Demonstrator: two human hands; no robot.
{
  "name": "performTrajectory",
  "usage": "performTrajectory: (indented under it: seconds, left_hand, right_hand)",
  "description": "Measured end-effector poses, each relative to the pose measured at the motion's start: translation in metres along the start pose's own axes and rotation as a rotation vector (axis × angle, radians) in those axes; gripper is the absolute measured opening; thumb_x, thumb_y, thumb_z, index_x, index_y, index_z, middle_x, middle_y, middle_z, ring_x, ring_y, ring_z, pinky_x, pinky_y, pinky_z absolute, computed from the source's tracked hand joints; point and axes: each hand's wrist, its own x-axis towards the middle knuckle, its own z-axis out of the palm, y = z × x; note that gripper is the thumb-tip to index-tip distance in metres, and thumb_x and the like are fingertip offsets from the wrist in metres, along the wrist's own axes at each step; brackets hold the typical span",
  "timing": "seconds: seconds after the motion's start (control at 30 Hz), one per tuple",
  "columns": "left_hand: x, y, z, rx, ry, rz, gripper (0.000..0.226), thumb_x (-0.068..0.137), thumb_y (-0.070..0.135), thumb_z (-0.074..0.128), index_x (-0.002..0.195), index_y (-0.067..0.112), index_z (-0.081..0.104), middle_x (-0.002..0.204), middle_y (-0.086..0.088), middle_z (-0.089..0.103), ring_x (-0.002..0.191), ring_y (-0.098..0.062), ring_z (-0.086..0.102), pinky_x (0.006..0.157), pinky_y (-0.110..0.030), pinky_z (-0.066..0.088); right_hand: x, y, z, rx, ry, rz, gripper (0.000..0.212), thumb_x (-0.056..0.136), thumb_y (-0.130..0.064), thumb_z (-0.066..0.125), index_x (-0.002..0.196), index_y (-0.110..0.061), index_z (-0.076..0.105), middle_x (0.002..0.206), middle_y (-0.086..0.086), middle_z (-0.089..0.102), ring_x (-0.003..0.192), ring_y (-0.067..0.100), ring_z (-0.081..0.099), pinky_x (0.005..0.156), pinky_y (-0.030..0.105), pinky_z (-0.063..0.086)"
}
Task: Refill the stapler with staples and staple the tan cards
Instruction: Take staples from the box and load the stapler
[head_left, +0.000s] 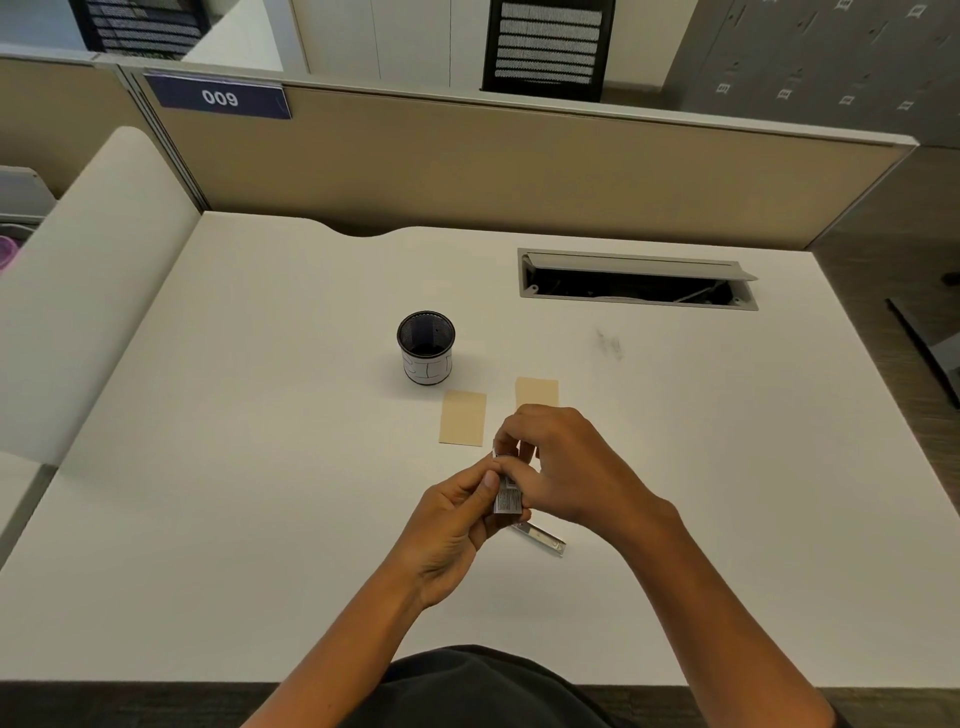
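Near the desk's front edge, your left hand (457, 519) pinches the small staple box (507, 496) while your right hand (556, 462) grips its top, probably to open it, with the stapler (540, 538) just below and tan cards (463, 418) waiting beyond.

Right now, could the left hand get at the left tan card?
Probably not yet: the left hand grips the staple box together with the right hand. The path to the left card looks clear.

Two cards (463, 418) (537, 392) lie side by side on the desk (260, 467), right of and before the cup (426, 348).
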Motion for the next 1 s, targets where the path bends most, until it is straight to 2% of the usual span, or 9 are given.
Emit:
performTrajectory:
  seconds: [0.3,0.63,0.8,1.0]
  left_hand:
    - [-0.001,0.001,0.002,-0.037,0.015,-0.005,0.032,0.095,0.028,0.065,0.121,0.027,0.083,0.134,-0.006,0.076,0.125,-0.027,0.073,0.089,-0.034,0.065]
    - [0.003,0.002,0.0,-0.065,-0.009,-0.006,0.039,0.09,0.033,0.07,0.126,0.024,0.08,0.131,-0.013,0.076,0.122,-0.031,0.074,0.09,-0.037,0.065]
    - [0.004,0.001,-0.004,-0.09,-0.028,-0.007,0.04,0.092,0.032,0.071,0.131,0.023,0.077,0.133,-0.015,0.075,0.122,-0.033,0.074,0.093,-0.038,0.064]
    - [0.006,-0.001,-0.007,-0.084,-0.06,-0.001,0.049,0.088,0.039,0.078,0.134,0.021,0.075,0.129,-0.02,0.075,0.114,-0.033,0.076,0.094,-0.038,0.064]
  right_hand:
    - [-0.003,-0.006,0.005,0.033,0.059,0.079,0.004,0.088,-0.021,0.074,0.089,-0.024,0.073,0.09,-0.01,0.071,0.083,0.009,0.064,0.075,0.03,0.055]
    - [-0.002,-0.006,0.002,0.17,0.099,0.176,0.011,0.084,-0.017,0.08,0.087,-0.026,0.077,0.091,-0.013,0.073,0.089,0.007,0.065,0.074,0.026,0.055]
    - [-0.001,-0.006,-0.002,0.256,0.096,0.204,0.018,0.08,-0.012,0.082,0.088,-0.027,0.076,0.094,-0.014,0.074,0.089,0.007,0.07,0.077,0.032,0.062]
    - [-0.002,-0.006,-0.005,0.245,0.107,0.212,0.022,0.08,-0.009,0.081,0.091,-0.028,0.077,0.092,-0.017,0.074,0.088,0.005,0.07,0.076,0.031,0.063]
